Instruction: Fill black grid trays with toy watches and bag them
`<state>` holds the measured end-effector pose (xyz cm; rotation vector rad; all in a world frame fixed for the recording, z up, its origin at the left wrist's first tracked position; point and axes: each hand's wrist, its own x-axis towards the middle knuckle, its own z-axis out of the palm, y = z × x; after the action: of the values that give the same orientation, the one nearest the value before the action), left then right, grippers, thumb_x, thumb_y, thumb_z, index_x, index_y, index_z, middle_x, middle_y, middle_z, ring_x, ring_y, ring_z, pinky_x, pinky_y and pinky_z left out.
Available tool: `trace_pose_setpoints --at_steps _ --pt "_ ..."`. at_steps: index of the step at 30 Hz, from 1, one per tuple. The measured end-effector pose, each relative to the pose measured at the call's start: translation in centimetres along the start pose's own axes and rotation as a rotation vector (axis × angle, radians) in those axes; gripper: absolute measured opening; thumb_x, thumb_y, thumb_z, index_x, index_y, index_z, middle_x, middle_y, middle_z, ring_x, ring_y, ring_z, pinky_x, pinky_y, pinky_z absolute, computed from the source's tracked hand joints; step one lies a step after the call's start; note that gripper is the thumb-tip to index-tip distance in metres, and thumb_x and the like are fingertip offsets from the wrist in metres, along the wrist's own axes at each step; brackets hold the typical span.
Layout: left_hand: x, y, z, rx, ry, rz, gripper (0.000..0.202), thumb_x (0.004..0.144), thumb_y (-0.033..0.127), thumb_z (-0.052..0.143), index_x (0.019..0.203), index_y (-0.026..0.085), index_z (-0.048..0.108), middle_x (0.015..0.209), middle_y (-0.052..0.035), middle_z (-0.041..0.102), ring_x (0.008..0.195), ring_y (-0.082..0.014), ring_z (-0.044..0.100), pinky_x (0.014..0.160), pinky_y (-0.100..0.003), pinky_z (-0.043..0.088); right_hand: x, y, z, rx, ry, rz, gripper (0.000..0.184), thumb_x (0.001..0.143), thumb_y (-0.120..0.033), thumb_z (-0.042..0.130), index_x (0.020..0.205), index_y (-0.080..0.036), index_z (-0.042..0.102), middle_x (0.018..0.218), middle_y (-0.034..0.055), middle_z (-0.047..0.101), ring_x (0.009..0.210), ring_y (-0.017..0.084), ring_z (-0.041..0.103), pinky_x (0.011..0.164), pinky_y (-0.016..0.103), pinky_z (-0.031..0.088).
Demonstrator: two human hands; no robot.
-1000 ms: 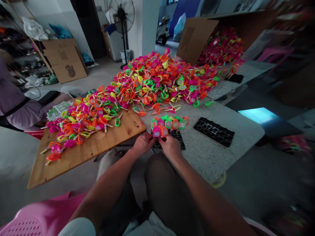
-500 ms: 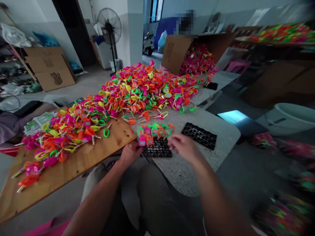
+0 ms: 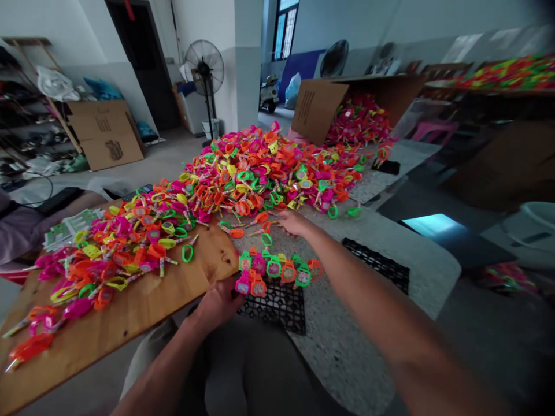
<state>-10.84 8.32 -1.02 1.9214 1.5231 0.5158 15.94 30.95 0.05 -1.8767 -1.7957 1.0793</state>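
Observation:
A big heap of small neon plastic toys, pink, orange, green and yellow, covers the speckled table and a wooden board. A black grid tray lies at the near edge with two short rows of toys standing in it. My left hand grips the tray's left edge beside a pink toy. My right hand is stretched out to the edge of the heap, its fingers closed over loose toys there; what they hold is hidden.
A second black grid tray lies to the right. An open cardboard box spills more toys at the back. A standing fan and flat cartons are behind. Another person's sleeve shows at the left edge.
My right hand has left the tray and reached forward to the edge of the toy heap. My left hand has stayed at the tray's left edge. The camera has tilted up.

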Motion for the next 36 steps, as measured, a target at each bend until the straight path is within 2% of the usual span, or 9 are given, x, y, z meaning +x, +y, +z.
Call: trace_pose_setpoints --at_steps 4,8,13,19,25,27,29,32,36 --pt "0.4 0.1 -0.2 -0.026 -0.004 0.008 0.014 0.086 0.020 0.055 0.083 0.017 0.068 0.071 -0.0007 0.064 0.070 -0.0155 0.059 0.062 -0.023 0.036 0.4 2.0 0.1 -0.269 0.100 -0.039 0.026 0.095 -0.035 0.057 0.107 -0.020 0.074 0.082 0.0068 0.075 0.067 0.017 0.067 0.062 0.024 0.045" --pt "0.7 0.1 -0.1 -0.021 0.003 0.021 0.013 0.085 0.020 0.055 0.081 0.016 0.067 0.070 -0.0008 0.063 0.068 -0.0148 0.058 0.060 -0.024 0.035 -2.3 4.6 -0.2 -0.468 0.212 -0.094 0.026 0.094 -0.038 0.056 0.098 -0.020 0.075 0.105 0.0095 0.076 0.093 0.020 0.067 0.072 0.025 0.042" --pt "1.2 0.2 0.4 -0.023 0.014 0.026 0.012 0.085 0.020 0.055 0.078 0.016 0.064 0.069 0.0002 0.061 0.064 -0.0133 0.056 0.059 -0.024 0.032 -6.9 7.4 -0.5 -0.539 0.276 -0.051 0.022 0.096 -0.022 0.048 0.105 -0.020 0.068 0.099 0.0076 0.075 0.089 0.019 0.067 0.068 0.025 0.036" --pt "1.9 0.0 1.4 -0.024 0.037 0.041 0.014 0.086 0.022 0.055 0.081 0.016 0.066 0.069 -0.0004 0.061 0.065 -0.0133 0.056 0.060 -0.024 0.032 -12.2 10.3 -1.1 -0.460 0.395 0.080 0.030 0.100 -0.036 0.051 0.123 -0.017 0.057 0.091 0.0084 0.074 0.079 0.021 0.067 0.063 0.027 0.034" --pt "2.4 -0.3 1.8 -0.044 0.042 0.056 0.015 0.087 0.023 0.055 0.082 0.016 0.066 0.069 0.0008 0.061 0.063 -0.0120 0.055 0.060 -0.022 0.033 -15.7 13.2 -2.1 -0.352 0.447 0.117 0.021 0.096 -0.032 0.056 0.103 -0.018 0.070 0.097 0.0089 0.075 0.085 0.020 0.067 0.068 0.027 0.039" --pt "2.5 -0.2 1.9 -0.043 0.057 0.041 0.015 0.087 0.024 0.055 0.082 0.016 0.066 0.068 0.0015 0.060 0.062 -0.0114 0.054 0.059 -0.022 0.032 -17.0 13.3 -2.4 -0.337 0.522 0.102 0.025 0.094 -0.035 0.056 0.097 -0.018 0.074 0.095 0.0098 0.075 0.086 0.022 0.065 0.070 0.029 0.040" --pt "2.6 0.0 1.9 -0.040 0.070 0.034 0.015 0.087 0.025 0.056 0.081 0.016 0.066 0.067 0.0016 0.060 0.061 -0.0113 0.053 0.058 -0.022 0.032 -18.6 12.8 -2.4 -0.268 0.712 0.083 0.032 0.093 -0.040 0.054 0.098 -0.017 0.076 0.093 0.0117 0.074 0.087 0.024 0.064 0.072 0.031 0.042" --pt "2.5 0.3 1.9 -0.041 0.085 0.062 0.016 0.087 0.023 0.055 0.079 0.015 0.067 0.067 0.0011 0.061 0.062 -0.0115 0.053 0.059 -0.022 0.033 -21.3 10.7 -1.5 0.009 0.946 0.062 0.043 0.092 -0.049 0.051 0.106 -0.015 0.074 0.092 0.0124 0.073 0.084 0.025 0.063 0.073 0.033 0.045" --pt "2.5 0.4 2.1 -0.045 0.090 0.065 0.017 0.087 0.024 0.055 0.079 0.014 0.067 0.067 0.0013 0.060 0.061 -0.0112 0.052 0.059 -0.022 0.033 -23.6 6.5 2.1 0.309 0.754 -0.061 0.038 0.088 -0.053 0.055 0.100 -0.019 0.067 0.079 0.0073 0.071 0.070 0.022 0.063 0.063 0.031 0.047"
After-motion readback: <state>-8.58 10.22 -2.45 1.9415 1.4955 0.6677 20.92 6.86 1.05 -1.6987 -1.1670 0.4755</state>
